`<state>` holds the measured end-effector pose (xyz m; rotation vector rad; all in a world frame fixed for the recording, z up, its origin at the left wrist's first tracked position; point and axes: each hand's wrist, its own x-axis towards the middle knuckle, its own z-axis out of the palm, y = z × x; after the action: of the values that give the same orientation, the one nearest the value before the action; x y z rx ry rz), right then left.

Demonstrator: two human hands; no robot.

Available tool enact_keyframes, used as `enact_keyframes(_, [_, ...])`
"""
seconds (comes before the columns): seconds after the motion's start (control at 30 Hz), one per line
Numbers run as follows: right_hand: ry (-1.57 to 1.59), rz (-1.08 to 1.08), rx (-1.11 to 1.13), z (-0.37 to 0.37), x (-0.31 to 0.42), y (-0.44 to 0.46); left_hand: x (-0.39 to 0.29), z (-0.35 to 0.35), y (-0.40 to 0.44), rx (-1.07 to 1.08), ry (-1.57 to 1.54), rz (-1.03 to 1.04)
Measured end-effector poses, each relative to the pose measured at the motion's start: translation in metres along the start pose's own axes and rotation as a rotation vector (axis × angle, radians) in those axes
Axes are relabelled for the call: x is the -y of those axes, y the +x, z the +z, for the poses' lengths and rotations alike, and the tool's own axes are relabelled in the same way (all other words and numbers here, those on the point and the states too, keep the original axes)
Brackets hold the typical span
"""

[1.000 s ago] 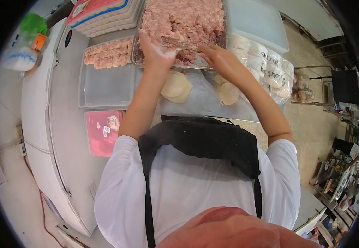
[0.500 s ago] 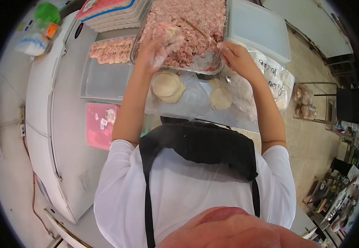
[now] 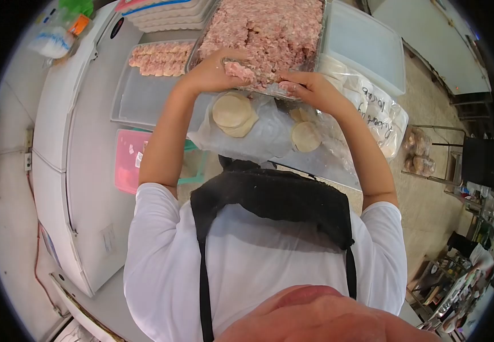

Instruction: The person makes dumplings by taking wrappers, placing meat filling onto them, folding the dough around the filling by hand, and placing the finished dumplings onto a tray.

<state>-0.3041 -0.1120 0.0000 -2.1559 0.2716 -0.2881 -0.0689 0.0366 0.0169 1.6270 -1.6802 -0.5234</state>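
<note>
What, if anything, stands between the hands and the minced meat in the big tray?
Nothing visible: the minced meat lies uncovered, and the left hand and right hand are at the near side of the tray.

Coarse pink mince (image 3: 269, 28) fills most of the tray (image 3: 322, 40) beyond the left hand (image 3: 212, 71), which cradles a lump (image 3: 239, 71); flat, pale, round wrappers (image 3: 232, 111) lie stacked nearside.

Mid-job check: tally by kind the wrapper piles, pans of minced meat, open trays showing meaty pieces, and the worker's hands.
Wrapper piles: 2 (left pile, right pile)
Pan of minced meat: 1
Open tray showing meaty pieces: 1
Hands: 2 (left hand, right hand)
Total: 6
</note>
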Motion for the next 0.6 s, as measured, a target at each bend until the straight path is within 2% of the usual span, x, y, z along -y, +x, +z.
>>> enact_keyframes(0.07, [0.054,0.148,0.044,-0.004,0.000,0.007,0.011,0.003,0.003,0.011,-0.012,0.010])
enact_keyframes(0.1, [-0.141,0.071,-0.005,-0.009,-0.004,0.011,0.015,0.004,0.004,0.017,-0.018,0.015])
enact_keyframes(0.17, [-0.534,-0.086,-0.103,-0.023,-0.011,0.016,0.018,0.004,0.007,-0.023,-0.201,-0.292])
enact_keyframes(0.2, [-0.566,-0.069,-0.154,-0.020,0.003,0.013,0.019,0.004,0.009,-0.045,-0.293,-0.444])
enact_keyframes(0.27, [-0.630,-0.043,-0.255,-0.006,0.038,0.006,0.035,0.011,0.013,-0.138,-0.322,-0.540])
enact_keyframes(0.3, [-0.631,-0.076,-0.258,0.001,0.024,0.009,0.040,0.013,0.014,-0.184,-0.337,-0.590])
enact_keyframes(0.37, [-0.625,-0.122,-0.266,0.024,-0.022,0.017,0.039,0.011,0.015,-0.080,-0.225,-0.571])
enact_keyframes(0.4, [-0.787,0.090,-0.185,0.017,-0.024,0.021,0.037,0.012,0.016,-0.026,-0.171,-0.556])
enact_keyframes(0.47, [-0.872,0.184,-0.031,0.003,-0.037,0.022,0.044,0.018,0.007,-0.253,0.096,-0.292])
enact_keyframes(0.5, [-0.906,0.244,0.048,0.001,-0.040,0.016,0.038,0.017,0.002,-0.280,0.127,-0.246])
enact_keyframes(0.53, [-0.818,0.258,-0.001,-0.006,-0.030,0.014,0.025,0.014,-0.003,-0.308,0.160,-0.201])
enact_keyframes(0.6, [-0.643,0.291,-0.100,-0.024,-0.004,0.002,-0.003,-0.003,-0.003,-0.222,0.056,-0.247])
